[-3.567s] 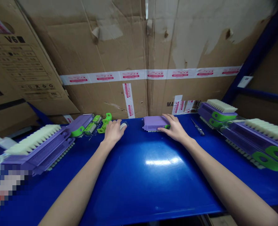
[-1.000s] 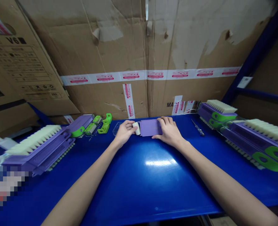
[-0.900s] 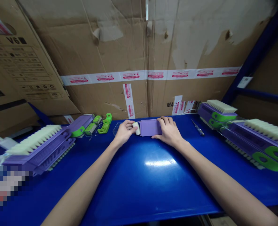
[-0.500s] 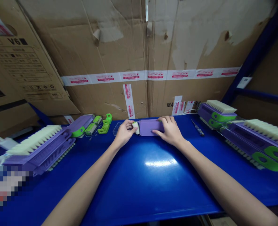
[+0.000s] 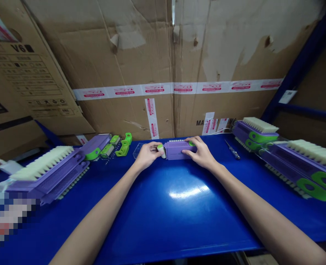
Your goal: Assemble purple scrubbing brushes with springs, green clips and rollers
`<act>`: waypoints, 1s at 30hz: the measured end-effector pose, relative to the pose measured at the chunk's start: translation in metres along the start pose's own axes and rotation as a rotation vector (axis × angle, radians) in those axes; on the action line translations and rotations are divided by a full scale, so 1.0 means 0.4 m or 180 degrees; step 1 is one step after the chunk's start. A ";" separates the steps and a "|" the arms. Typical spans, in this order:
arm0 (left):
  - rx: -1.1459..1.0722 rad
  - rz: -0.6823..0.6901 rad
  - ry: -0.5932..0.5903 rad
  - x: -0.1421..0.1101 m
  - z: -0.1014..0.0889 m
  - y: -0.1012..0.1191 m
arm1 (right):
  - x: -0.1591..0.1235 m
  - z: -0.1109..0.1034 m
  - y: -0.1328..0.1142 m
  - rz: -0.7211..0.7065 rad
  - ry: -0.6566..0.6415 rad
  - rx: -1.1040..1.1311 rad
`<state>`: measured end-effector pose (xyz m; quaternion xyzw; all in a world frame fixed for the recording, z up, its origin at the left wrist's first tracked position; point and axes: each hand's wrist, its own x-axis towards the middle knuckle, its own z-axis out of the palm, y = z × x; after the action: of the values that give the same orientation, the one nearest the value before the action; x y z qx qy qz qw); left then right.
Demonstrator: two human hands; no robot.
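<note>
My right hand grips the right end of a purple brush, thumb on its near side. Pale bristles show along the brush's far edge, and a bit of green shows by the fingers. Between the fingertips of my left hand is a small cream block with a green end, held against or very near the brush's left end; I cannot tell if they touch. Just left of that hand lies a clear plastic box, partly hidden by it.
Purple brushes with cream bristles lie at left, others at right. Green brackets, green-ended parts and springs sit back left. A screwdriver lies back right on the blue table. Cardboard stands behind.
The purple brush has rolled in my right hand, so its bristles now show along the far edge. The cream block has turned, showing its green end, and moved slightly right.
</note>
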<state>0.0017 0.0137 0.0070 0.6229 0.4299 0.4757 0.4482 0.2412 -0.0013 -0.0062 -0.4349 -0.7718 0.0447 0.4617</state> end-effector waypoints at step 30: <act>-0.0608 -0.0377 -0.0382 -0.015 0.008 -0.017 | -0.003 -0.009 -0.011 -0.0398 -0.0094 -0.0414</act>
<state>0.0031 0.0090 -0.0014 0.5782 0.3910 0.4490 0.5578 0.2415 -0.0061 -0.0030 -0.4143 -0.8054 -0.0280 0.4230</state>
